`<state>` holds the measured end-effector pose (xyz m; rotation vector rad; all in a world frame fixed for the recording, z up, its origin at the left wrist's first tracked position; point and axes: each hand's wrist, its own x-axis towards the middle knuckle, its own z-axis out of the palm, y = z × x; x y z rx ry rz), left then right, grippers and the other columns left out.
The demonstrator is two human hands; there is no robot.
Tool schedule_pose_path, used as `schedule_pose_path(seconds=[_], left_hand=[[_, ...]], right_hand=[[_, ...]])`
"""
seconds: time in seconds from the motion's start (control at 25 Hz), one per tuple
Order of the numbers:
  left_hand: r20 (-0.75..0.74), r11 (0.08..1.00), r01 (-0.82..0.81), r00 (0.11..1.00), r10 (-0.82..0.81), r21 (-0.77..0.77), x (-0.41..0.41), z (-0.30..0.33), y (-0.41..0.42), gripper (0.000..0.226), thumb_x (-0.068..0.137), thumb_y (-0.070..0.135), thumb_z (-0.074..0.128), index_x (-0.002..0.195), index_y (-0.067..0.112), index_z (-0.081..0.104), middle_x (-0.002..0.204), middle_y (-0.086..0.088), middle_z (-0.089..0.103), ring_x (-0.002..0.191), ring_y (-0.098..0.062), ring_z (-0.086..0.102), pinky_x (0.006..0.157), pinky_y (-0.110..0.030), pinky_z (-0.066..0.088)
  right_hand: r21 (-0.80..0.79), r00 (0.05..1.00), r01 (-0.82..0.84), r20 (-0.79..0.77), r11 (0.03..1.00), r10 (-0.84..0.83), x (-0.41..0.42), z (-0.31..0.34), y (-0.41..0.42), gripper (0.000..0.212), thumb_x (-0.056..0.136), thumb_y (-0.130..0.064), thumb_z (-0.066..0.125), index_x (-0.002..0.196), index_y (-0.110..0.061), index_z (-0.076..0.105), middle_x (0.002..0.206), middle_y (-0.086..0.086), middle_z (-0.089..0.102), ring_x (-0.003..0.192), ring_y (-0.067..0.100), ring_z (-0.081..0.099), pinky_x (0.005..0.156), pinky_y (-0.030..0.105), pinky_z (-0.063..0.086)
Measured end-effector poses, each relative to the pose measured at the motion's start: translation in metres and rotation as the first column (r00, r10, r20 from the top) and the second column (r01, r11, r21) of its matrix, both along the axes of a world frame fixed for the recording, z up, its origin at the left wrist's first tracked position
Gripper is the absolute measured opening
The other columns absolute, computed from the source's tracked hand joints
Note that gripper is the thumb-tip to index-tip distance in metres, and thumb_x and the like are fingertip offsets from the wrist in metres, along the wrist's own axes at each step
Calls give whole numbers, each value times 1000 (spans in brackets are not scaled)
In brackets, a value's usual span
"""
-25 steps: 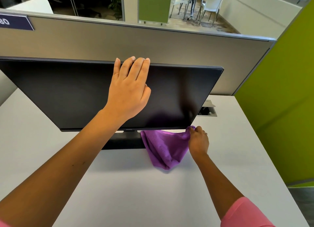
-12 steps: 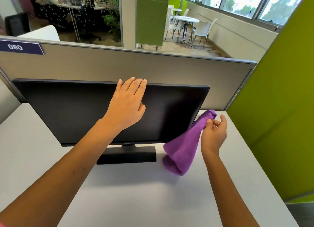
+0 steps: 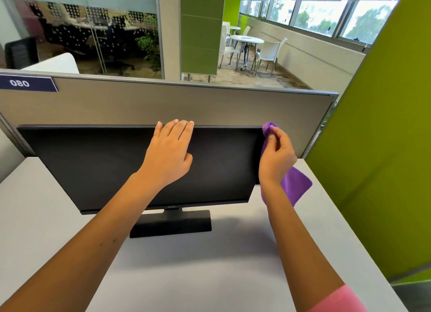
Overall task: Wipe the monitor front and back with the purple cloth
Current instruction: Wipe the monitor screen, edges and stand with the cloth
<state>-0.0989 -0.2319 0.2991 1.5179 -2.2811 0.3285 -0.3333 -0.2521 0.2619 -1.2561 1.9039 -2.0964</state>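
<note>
A black monitor point(image 3: 98, 167) with a dark screen stands on its flat base point(image 3: 172, 223) on the white desk. My left hand point(image 3: 170, 153) lies on the screen's upper middle, fingertips curled over the top edge. My right hand point(image 3: 276, 157) pinches the purple cloth point(image 3: 295, 185) at the monitor's upper right corner. A bunched tip of the cloth sticks up above my fingers, and the rest hangs down behind my hand along the right edge. The monitor's back is hidden.
A grey partition point(image 3: 210, 106) with a label reading 080 runs close behind the monitor. A green wall panel point(image 3: 377, 148) borders the white desk point(image 3: 198, 265) on the right. Beyond the partition are a glass wall, a round table and white chairs.
My right hand has lifted the cloth from the desk below the screen up to the monitor's top right corner. My left hand stays on the top edge. The view has tilted up.
</note>
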Motion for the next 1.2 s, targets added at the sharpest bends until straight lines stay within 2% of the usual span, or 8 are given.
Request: schedule_pose_path(seconds=[0.12,0.28,0.44,0.68,0.84,1.0,1.08,1.2], left_hand=[[-2,1000,-5,1000,5,0,-1,-1,-2,63,87,17,52,146,8,32,146,-11,39,139,-28,30,115,-51,16],[-8,1000,-10,1000,10,-4,-3,-2,-4,63,86,16,53,145,7,33,144,-11,41,138,-29,32,115,-52,17],[3,1000,-15,1000,15,-11,-3,-2,-4,64,85,16,54,145,6,34,144,-12,41,138,-30,32,115,-52,18],[44,1000,-23,999,23,-18,-1,-7,-4,68,84,19,54,146,7,30,147,-11,38,139,-30,29,115,-52,17],[28,999,-14,999,15,-29,0,-10,-6,67,85,19,53,146,7,30,148,-11,37,140,-30,27,115,-52,16],[-81,994,56,995,-63,-91,6,-20,10,62,86,14,51,145,7,35,152,-12,33,143,-30,25,114,-49,19],[-177,992,96,978,-108,-78,10,-37,30,59,86,12,52,143,7,38,152,-10,33,142,-29,26,114,-43,21],[-449,979,147,891,-68,142,24,-70,63,53,93,22,52,144,15,37,150,0,36,137,-17,34,114,-30,28]], right_hand=[[-11,994,21,-110,1000,-22,4,-16,-3,30,95,-16,52,124,-13,61,119,6,67,105,17,63,86,11,45],[109,978,21,-210,994,3,11,-49,-3,39,95,-7,50,134,-5,48,127,16,60,102,30,65,92,34,52],[216,990,-1,-139,976,32,15,-83,0,48,96,-2,47,142,-9,38,130,12,58,112,28,59,100,29,41],[548,997,-66,65,834,37,8,-132,15,30,97,-8,45,125,-12,55,86,2,62,87,29,62,76,25,44],[552,991,-110,2,827,131,18,-145,34,22,95,-12,52,111,-5,66,95,13,69,84,26,62,80,27,46],[472,961,-257,33,843,275,51,-119,46,18,93,-21,56,79,-12,62,69,1,63,66,13,60,61,25,51],[455,936,-327,38,828,349,69,-92,46,25,94,-26,54,70,-17,55,62,-5,56,58,8,54,54,15,41],[477,853,-465,15,746,522,101,-44,52,22,95,-32,52,73,-26,54,65,-10,56,61,5,54,52,10,38]])
